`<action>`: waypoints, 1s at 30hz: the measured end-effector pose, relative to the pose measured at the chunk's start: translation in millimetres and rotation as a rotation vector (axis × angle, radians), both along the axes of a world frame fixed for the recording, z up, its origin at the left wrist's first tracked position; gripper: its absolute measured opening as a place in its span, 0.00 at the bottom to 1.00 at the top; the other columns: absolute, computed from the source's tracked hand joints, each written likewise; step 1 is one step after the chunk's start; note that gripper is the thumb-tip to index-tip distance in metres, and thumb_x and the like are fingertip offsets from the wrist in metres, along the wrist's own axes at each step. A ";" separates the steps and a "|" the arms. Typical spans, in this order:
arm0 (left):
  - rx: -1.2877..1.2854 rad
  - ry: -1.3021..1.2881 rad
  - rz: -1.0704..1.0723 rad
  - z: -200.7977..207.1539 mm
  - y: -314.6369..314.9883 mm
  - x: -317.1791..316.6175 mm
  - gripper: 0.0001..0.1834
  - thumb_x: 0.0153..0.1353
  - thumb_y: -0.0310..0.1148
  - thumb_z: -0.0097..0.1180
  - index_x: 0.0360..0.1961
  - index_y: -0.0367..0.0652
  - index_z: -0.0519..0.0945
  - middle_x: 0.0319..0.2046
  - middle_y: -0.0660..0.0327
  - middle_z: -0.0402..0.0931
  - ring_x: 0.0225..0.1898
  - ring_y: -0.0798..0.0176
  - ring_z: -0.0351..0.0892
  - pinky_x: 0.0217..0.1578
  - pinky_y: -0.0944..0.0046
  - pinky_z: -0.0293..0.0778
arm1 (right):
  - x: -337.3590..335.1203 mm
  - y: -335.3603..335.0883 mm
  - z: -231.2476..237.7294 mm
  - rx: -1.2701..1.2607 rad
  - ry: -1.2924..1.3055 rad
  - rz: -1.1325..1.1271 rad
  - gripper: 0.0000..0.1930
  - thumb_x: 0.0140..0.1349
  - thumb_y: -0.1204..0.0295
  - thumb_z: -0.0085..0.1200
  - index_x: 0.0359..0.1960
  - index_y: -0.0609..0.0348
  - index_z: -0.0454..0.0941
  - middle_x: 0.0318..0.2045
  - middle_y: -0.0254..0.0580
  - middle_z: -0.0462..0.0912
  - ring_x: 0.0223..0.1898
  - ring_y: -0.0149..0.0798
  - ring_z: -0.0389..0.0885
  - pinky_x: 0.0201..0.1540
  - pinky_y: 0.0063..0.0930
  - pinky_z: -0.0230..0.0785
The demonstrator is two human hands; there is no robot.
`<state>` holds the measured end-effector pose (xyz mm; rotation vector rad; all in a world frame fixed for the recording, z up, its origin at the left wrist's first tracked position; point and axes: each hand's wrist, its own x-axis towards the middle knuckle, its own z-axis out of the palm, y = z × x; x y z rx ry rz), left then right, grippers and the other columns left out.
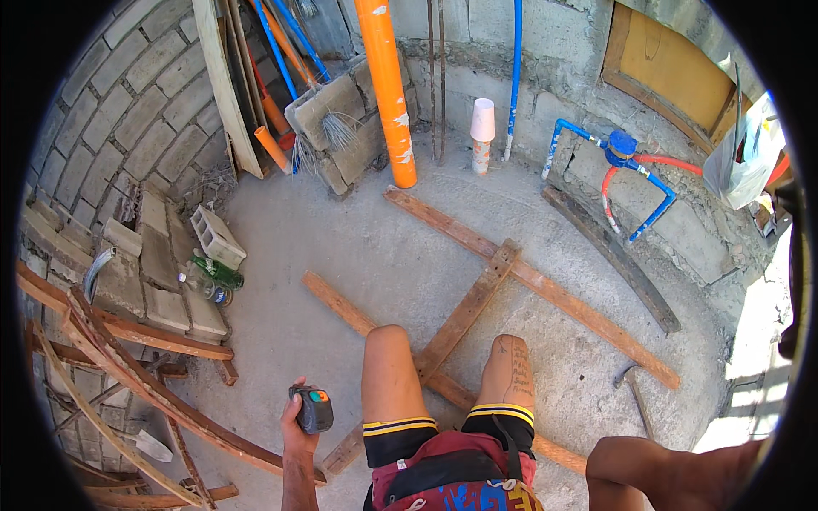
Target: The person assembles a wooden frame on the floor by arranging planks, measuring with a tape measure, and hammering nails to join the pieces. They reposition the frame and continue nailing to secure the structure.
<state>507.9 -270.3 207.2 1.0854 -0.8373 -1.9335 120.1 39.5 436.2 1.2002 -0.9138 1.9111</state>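
Left hand (296,430) is gripping boxy black tool (318,414); brown timbers (467,317) are crossing grey concrete floor (281,230), grey block wall (128,106) bounding left edge — red garment (443,445) showing multicoloured lettering; right fingers unseen — can't judge.

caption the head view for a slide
Left hand holds a dark tape measure; crossed wooden planks on concrete floor.

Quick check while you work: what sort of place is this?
Probably a small building site or a half-finished yard: bare concrete-block wall on the left, an upright orange pipe at the back, and wooden beams lying on the rough concrete floor.
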 end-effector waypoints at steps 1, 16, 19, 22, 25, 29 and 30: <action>0.043 0.032 0.083 -10.0 7.8 19.8 0.26 0.67 0.50 0.57 0.62 0.51 0.74 0.44 0.59 0.81 0.39 0.58 0.82 0.35 0.58 0.82 | -6.4 4.9 -28.5 0.100 -0.164 -0.159 0.29 0.69 0.63 0.54 0.66 0.67 0.64 0.60 0.51 0.71 0.61 0.46 0.74 0.68 0.42 0.62; 0.171 -0.261 -0.337 -138.6 -15.9 -31.6 0.21 0.63 0.36 0.60 0.56 0.44 0.76 0.42 0.63 0.76 0.41 0.64 0.79 0.45 0.63 0.76 | 154.6 157.3 -402.1 0.816 -2.245 -0.152 0.29 0.64 0.67 0.61 0.65 0.65 0.70 0.54 0.48 0.79 0.49 0.42 0.79 0.49 0.36 0.71; -0.086 -0.308 -0.195 -119.1 -56.4 -106.4 0.22 0.62 0.34 0.63 0.57 0.44 0.75 0.43 0.64 0.74 0.44 0.67 0.75 0.46 0.65 0.74 | 130.2 148.8 -365.7 0.922 -2.096 -0.225 0.27 0.64 0.67 0.61 0.63 0.65 0.71 0.53 0.47 0.80 0.49 0.41 0.78 0.49 0.36 0.71; -0.107 -0.079 -0.077 -104.7 -65.0 -174.0 0.22 0.62 0.35 0.64 0.57 0.44 0.76 0.44 0.64 0.73 0.47 0.68 0.73 0.48 0.67 0.72 | 120.5 155.1 -337.3 1.059 -1.965 -0.286 0.26 0.64 0.67 0.61 0.62 0.65 0.73 0.52 0.46 0.80 0.48 0.41 0.78 0.48 0.35 0.70; -0.055 0.097 -0.197 -101.4 -49.8 -240.1 0.23 0.63 0.38 0.64 0.57 0.44 0.76 0.42 0.65 0.73 0.44 0.70 0.73 0.45 0.68 0.73 | 117.0 164.1 -324.1 1.142 -1.888 -0.333 0.24 0.64 0.68 0.61 0.60 0.65 0.74 0.51 0.45 0.80 0.47 0.40 0.78 0.48 0.35 0.70; -0.113 0.156 -0.440 -120.1 -7.5 -291.2 0.23 0.61 0.39 0.67 0.56 0.44 0.77 0.40 0.65 0.75 0.41 0.71 0.74 0.44 0.69 0.73 | 122.2 170.6 -314.7 1.257 -1.861 -0.385 0.22 0.64 0.68 0.61 0.58 0.65 0.76 0.49 0.44 0.81 0.47 0.39 0.78 0.47 0.35 0.70; -0.111 0.111 -0.492 -126.9 1.2 -295.9 0.24 0.60 0.40 0.69 0.55 0.44 0.78 0.39 0.66 0.75 0.41 0.71 0.74 0.44 0.68 0.73 | 128.2 172.3 -310.0 1.283 -1.860 -0.397 0.22 0.64 0.68 0.61 0.58 0.65 0.76 0.49 0.44 0.81 0.47 0.39 0.78 0.47 0.34 0.70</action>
